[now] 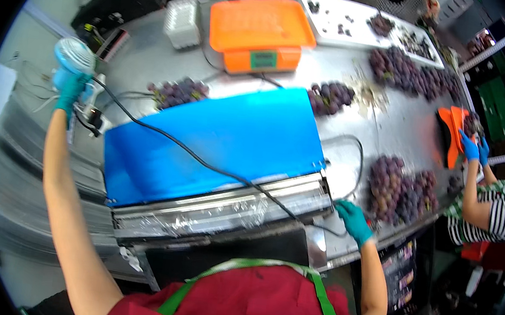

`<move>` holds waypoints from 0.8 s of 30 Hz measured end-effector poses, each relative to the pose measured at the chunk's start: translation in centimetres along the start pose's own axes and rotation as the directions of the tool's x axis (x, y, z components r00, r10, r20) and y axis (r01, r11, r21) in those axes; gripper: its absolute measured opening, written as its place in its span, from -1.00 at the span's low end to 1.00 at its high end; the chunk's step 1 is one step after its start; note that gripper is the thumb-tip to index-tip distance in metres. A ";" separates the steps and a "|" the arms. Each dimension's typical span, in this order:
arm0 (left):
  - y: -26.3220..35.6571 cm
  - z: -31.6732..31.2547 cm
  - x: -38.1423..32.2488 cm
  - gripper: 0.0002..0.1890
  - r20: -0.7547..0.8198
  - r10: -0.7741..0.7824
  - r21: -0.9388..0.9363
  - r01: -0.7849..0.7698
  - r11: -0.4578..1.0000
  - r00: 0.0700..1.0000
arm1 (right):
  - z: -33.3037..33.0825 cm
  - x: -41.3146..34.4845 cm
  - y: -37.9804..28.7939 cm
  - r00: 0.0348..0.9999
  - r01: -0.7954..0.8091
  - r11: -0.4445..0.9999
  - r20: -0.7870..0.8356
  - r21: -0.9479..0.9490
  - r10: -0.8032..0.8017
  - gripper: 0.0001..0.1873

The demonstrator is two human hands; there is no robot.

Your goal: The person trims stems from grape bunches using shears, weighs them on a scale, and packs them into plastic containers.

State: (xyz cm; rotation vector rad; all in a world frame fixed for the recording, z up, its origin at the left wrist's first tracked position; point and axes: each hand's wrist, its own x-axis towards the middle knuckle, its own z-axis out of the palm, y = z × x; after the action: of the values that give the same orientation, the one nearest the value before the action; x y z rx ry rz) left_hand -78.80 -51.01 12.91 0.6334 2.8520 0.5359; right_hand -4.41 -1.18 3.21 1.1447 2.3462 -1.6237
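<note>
My left hand [71, 88], in a teal glove, is closed around the lower part of a small blue and white electric fan [74, 56] at the far left. My right hand [354, 220], gloved the same way, is by the right end of a film wrapping machine [223, 212]; whether its fingers pinch the cord there is unclear. Clear plastic film [246, 212] lies crumpled along the machine's front. A blue sheet [227, 132] covers the machine's top. Across it runs a black power cord [188, 151], from near the fan towards my right side.
Behind the blue sheet stands an orange weighing scale [262, 24], beside stacked white trays [182, 23]. Bunches of grapes [178, 92] lie about the steel table [354, 64], several at right [401, 191]. A co-worker's blue-gloved hands [472, 148] hold grapes by an orange scale [451, 134].
</note>
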 end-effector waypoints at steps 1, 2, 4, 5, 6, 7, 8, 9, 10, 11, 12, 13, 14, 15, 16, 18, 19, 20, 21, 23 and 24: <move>-2.8 -1.6 -0.7 -0.78 -0.092 0.060 -0.091 -0.069 0.993 0.994 | 0.3 0.9 1.7 0.999 0.044 0.999 -0.003 -0.025 -0.044 -0.74; 1.3 2.0 0.2 -0.90 -0.204 -0.026 -0.303 -0.038 0.952 0.979 | 0.1 0.0 1.4 0.999 -0.030 0.999 -0.040 -0.033 0.029 -0.73; 3.4 0.8 -1.5 -0.80 -0.193 0.065 -0.017 -0.070 0.997 0.979 | 0.0 -0.4 1.0 0.999 0.013 1.000 -0.046 -0.019 -0.013 -0.73; 3.1 0.3 -2.5 -0.72 -0.189 0.065 -0.073 -0.080 0.994 0.980 | 0.0 -0.4 0.6 1.000 0.022 0.999 -0.022 0.029 -0.021 -0.76; 3.4 -0.2 -3.2 -0.65 -0.179 0.041 -0.045 -0.050 0.998 0.983 | 0.3 -0.2 1.1 1.000 0.019 0.994 -0.014 0.106 -0.018 -0.78; 4.6 0.2 -4.0 -0.62 -0.213 0.114 0.000 -0.116 0.993 0.970 | 0.3 -0.3 1.2 1.000 0.018 0.991 -0.018 0.134 -0.015 -0.78; 5.3 0.1 -4.2 -0.61 -0.189 0.060 -0.035 -0.067 0.997 0.980 | 0.3 -0.2 1.1 1.000 0.016 0.986 -0.023 0.164 -0.012 -0.78; 5.5 0.2 -4.5 -0.62 -0.195 0.050 -0.064 -0.064 0.996 0.980 | 0.3 -0.2 1.4 1.000 0.019 0.984 -0.016 0.177 -0.017 -0.78; 5.6 0.3 -4.8 -0.62 -0.200 0.043 -0.092 -0.062 0.994 0.979 | 0.3 0.0 1.7 1.000 0.022 0.982 -0.010 0.190 -0.021 -0.78; 5.8 0.2 -5.1 -0.63 -0.196 0.026 -0.092 -0.045 0.995 0.980 | 0.3 0.1 1.8 1.000 0.025 0.979 -0.006 0.204 -0.025 -0.78; 6.1 -0.1 -5.3 -0.63 -0.191 0.011 -0.087 -0.028 0.996 0.982 | 0.3 0.1 1.7 1.000 0.027 0.985 -0.009 0.171 -0.026 -0.78; 6.3 -0.3 -5.5 -0.64 -0.185 -0.003 -0.082 -0.012 0.997 0.983 | 0.3 0.0 1.5 1.000 0.029 0.990 -0.014 0.138 -0.027 -0.77; 6.4 -0.4 -5.7 -0.65 -0.190 -0.006 -0.091 -0.011 0.996 0.982 | 0.2 0.0 1.3 0.999 0.030 0.994 -0.019 0.105 -0.028 -0.77; 6.5 -0.4 -5.8 -0.66 -0.190 -0.007 -0.098 -0.012 0.995 0.982 | 0.3 0.1 1.5 0.999 0.035 0.990 -0.019 0.134 -0.032 -0.77; 6.6 -0.3 -5.8 -0.66 -0.190 -0.007 -0.105 -0.013 0.994 0.982 | 0.3 0.2 1.9 0.999 0.039 0.986 -0.019 0.164 -0.037 -0.77; 7.1 -0.3 -6.0 -0.69 -0.179 -0.035 -0.148 0.008 0.989 0.983 | 0.3 0.2 2.1 0.999 0.038 0.979 -0.021 0.200 -0.034 -0.76; 7.4 -0.2 -6.1 -0.70 -0.172 -0.048 -0.171 0.018 0.985 0.984 | 0.2 0.1 2.1 0.999 0.031 0.978 -0.023 0.207 -0.027 -0.76; 7.5 0.0 -6.1 -0.70 -0.164 -0.062 -0.194 0.029 0.981 0.984 | 0.2 0.0 2.1 0.999 0.026 0.977 -0.024 0.214 -0.021 -0.76; 5.5 -0.2 -6.2 -0.71 -0.186 -0.047 -0.189 0.011 0.982 0.982 | 0.4 0.2 1.8 1.000 0.016 0.977 -0.006 0.214 -0.015 -0.76; 4.0 0.1 -5.5 -0.71 -0.210 -0.034 -0.182 -0.005 0.983 0.977 | 0.3 0.0 1.1 1.000 -0.017 0.978 0.017 0.209 0.013 -0.77; 4.1 0.6 -5.5 -0.71 -0.212 -0.027 -0.180 -0.011 0.984 0.977 | 0.3 -0.1 1.1 1.000 -0.002 0.980 0.007 0.198 0.001 -0.76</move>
State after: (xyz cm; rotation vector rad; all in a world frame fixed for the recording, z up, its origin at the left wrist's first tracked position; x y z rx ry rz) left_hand -72.22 -49.79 14.35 0.5633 2.9528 0.8999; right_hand -3.72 -1.28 2.25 1.1697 2.2187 -1.8934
